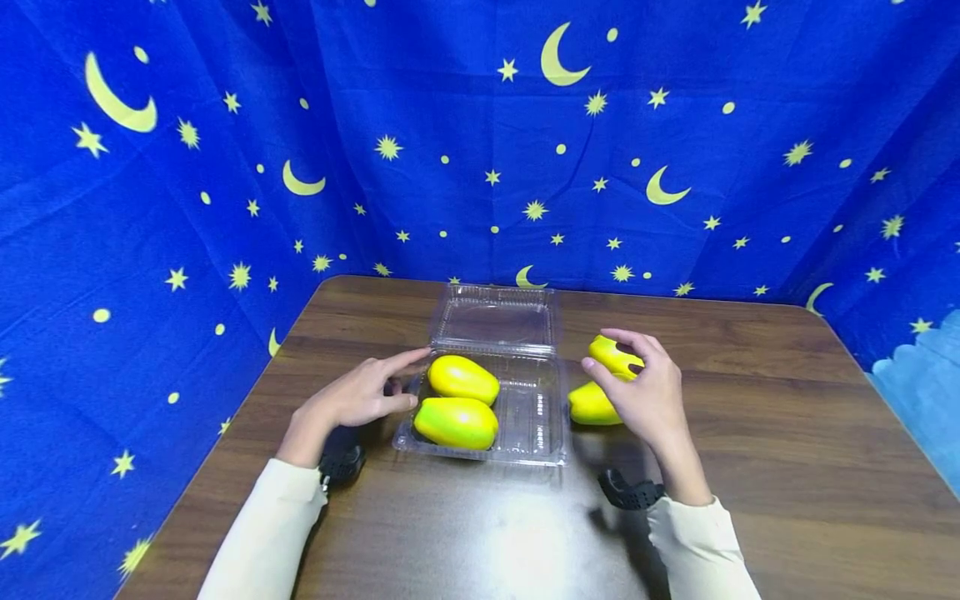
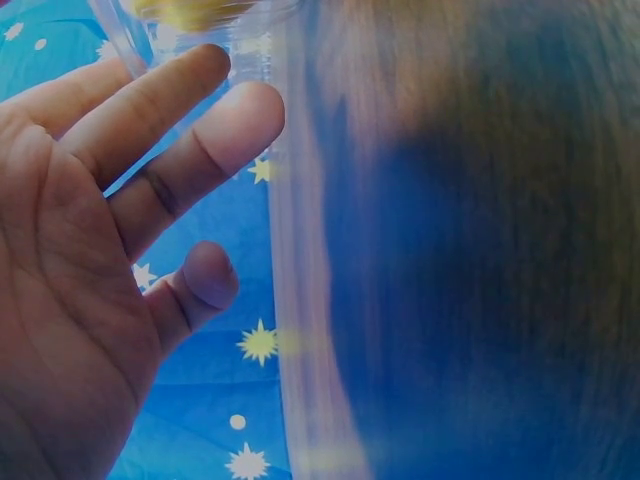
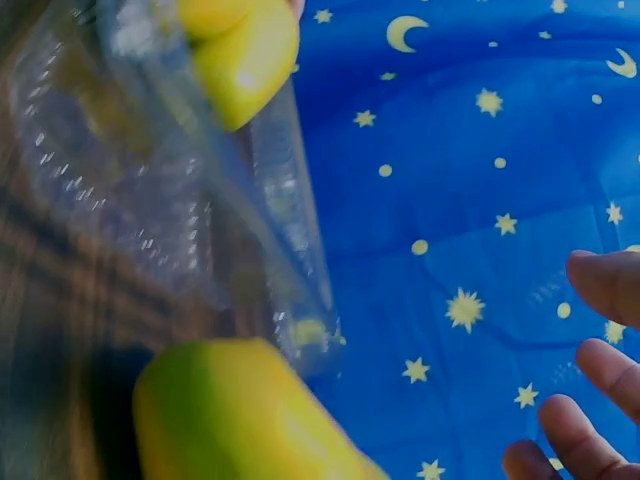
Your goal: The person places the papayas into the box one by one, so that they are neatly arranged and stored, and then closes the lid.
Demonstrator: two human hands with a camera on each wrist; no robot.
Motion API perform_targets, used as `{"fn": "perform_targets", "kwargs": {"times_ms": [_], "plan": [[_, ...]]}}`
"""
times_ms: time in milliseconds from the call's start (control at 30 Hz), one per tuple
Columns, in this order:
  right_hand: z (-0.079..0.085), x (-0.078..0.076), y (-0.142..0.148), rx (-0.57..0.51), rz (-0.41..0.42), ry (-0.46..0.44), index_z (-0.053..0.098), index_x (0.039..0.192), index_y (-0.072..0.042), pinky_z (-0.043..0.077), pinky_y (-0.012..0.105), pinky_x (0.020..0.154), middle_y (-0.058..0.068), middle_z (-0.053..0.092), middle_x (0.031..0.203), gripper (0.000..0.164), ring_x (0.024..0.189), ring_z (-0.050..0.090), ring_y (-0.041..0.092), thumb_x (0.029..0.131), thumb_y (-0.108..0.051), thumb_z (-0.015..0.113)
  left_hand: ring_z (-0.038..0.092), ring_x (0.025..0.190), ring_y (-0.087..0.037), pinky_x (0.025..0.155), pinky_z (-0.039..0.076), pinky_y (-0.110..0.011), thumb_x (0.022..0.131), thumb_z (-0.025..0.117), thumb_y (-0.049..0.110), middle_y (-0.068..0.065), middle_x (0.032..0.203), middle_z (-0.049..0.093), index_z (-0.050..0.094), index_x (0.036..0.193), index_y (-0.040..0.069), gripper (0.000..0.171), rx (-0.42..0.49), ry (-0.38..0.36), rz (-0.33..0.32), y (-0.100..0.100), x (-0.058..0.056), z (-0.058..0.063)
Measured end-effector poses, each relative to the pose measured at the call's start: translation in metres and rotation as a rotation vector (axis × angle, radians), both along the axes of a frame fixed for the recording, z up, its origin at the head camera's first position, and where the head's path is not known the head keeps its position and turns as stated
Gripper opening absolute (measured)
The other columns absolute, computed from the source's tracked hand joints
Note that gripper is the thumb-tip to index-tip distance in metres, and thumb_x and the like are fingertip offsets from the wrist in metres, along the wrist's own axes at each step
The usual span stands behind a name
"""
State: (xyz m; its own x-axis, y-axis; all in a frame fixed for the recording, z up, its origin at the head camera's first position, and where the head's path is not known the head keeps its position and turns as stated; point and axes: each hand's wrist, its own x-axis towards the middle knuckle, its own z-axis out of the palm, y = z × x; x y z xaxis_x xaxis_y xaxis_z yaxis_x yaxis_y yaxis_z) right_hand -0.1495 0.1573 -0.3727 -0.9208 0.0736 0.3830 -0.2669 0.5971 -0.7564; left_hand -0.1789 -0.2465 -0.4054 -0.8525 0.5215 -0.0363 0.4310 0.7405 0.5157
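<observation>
A clear plastic clamshell box (image 1: 527, 408) lies open on the table, its lid (image 1: 495, 323) folded back. Two yellow papayas sit in its left half, a rear one (image 1: 461, 378) and a greener front one (image 1: 457, 422). My left hand (image 1: 348, 398) is at the box's left edge, fingers extended, index fingertip by the hinge corner and thumb near the front papaya. To the right of the box lie two more papayas, one behind (image 1: 611, 354) and one in front (image 1: 592, 406). Over these my right hand (image 1: 654, 400) hovers with thumb and fingers spread, partly hiding both.
The brown wooden table (image 1: 765, 433) extends around the box. A blue cloth with moons and stars (image 1: 480, 167) hangs behind it and along the left side. Each wrist wears a black strap-on device, on the left (image 1: 343, 465) and on the right (image 1: 630, 492).
</observation>
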Motion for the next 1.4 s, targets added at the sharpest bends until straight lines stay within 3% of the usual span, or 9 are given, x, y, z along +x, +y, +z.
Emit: {"fn": "perform_targets", "kwargs": {"times_ms": [267,500,733,967,1200,1300,1400], "plan": [[-0.009,0.003,0.016,0.088,-0.009,-0.019,0.067,0.126,-0.009,0.049,0.055,0.093,0.017,0.063,0.129,0.047,0.120,0.059,0.035,0.086,-0.029,0.080,0.057,0.077,-0.014,0.063,0.045,-0.029,0.095,0.066,0.035,-0.002,0.136,0.065,0.031,0.158,0.024,0.073,0.006,-0.006,-0.005,0.001,0.000,0.001],[-0.019,0.001,0.029,0.176,0.020,0.064,0.069,0.122,-0.009,0.050,0.052,0.083,0.017,0.066,0.121,0.044,0.110,0.063,0.036,0.082,-0.021,0.082,0.055,0.072,-0.013,0.062,0.044,-0.030,0.094,0.067,0.036,-0.001,0.134,0.065,0.031,0.158,0.026,0.074,-0.016,-0.011,0.024,0.000,0.003,0.001],[-0.028,-0.003,0.051,0.254,0.096,0.098,0.069,0.122,-0.009,0.052,0.047,0.080,0.015,0.067,0.120,0.046,0.107,0.064,0.034,0.080,-0.019,0.084,0.054,0.078,-0.014,0.074,0.045,-0.034,0.095,0.065,0.039,-0.003,0.146,0.058,0.029,0.159,0.027,0.075,-0.027,-0.021,0.026,0.002,0.005,0.001],[-0.032,-0.007,0.065,0.263,0.163,0.063,0.068,0.123,-0.008,0.057,0.049,0.081,0.010,0.067,0.120,0.046,0.104,0.066,0.029,0.082,-0.023,0.083,0.055,0.082,-0.014,0.077,0.046,-0.036,0.095,0.066,0.038,-0.001,0.145,0.058,0.029,0.159,0.028,0.074,-0.029,-0.008,0.023,0.002,0.003,0.001],[-0.040,-0.012,0.072,0.219,0.232,0.007,0.069,0.122,-0.010,0.056,0.054,0.084,0.009,0.069,0.117,0.043,0.103,0.066,0.028,0.084,-0.026,0.082,0.054,0.077,-0.015,0.070,0.045,-0.034,0.095,0.066,0.037,0.001,0.114,0.067,0.030,0.159,0.028,0.074,-0.021,-0.023,0.035,0.002,0.004,0.003],[-0.042,-0.012,0.072,0.234,0.239,0.002,0.070,0.120,-0.011,0.057,0.053,0.082,0.008,0.069,0.114,0.042,0.101,0.066,0.025,0.084,-0.027,0.083,0.054,0.079,-0.015,0.073,0.046,-0.035,0.095,0.066,0.039,0.000,0.118,0.067,0.030,0.159,0.028,0.074,-0.032,-0.015,0.036,0.002,0.004,0.003],[-0.043,-0.012,0.072,0.243,0.233,-0.004,0.070,0.120,-0.012,0.057,0.052,0.082,0.007,0.068,0.114,0.042,0.101,0.065,0.025,0.083,-0.028,0.083,0.055,0.085,-0.015,0.078,0.046,-0.036,0.095,0.066,0.040,-0.001,0.136,0.063,0.030,0.159,0.028,0.074,-0.034,-0.008,0.032,0.003,0.003,0.001]]}}
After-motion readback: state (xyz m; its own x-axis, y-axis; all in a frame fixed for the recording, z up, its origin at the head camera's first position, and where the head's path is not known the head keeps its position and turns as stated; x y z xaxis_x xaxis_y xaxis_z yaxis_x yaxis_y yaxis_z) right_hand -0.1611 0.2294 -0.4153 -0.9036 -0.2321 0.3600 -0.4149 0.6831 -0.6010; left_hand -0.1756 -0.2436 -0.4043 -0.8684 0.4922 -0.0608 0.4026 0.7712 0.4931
